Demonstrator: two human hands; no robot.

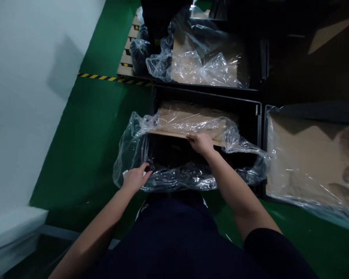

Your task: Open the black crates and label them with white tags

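My right hand [202, 143] grips the near edge of a cardboard sheet [192, 118], its fingers closed over the edge. The sheet is tilted up inside a black crate [258, 128], with a dark gap on its near side. A clear plastic bag [130, 143] lines the crate, lies over part of the sheet and hangs over the near and left rims. At the near left corner my left hand [134, 179] rests on the plastic, thumb and forefinger apart. A small white piece, partly hidden, shows beside it. What lies deep in the crate is too dark to make out.
Another crate with plastic-covered cardboard [308, 155] stands at the right. Behind is more cardboard under clear plastic [203, 66]. A wooden pallet [125, 64] and black-yellow floor tape [104, 78] lie beyond, and a white wall [31, 77] runs along the left.
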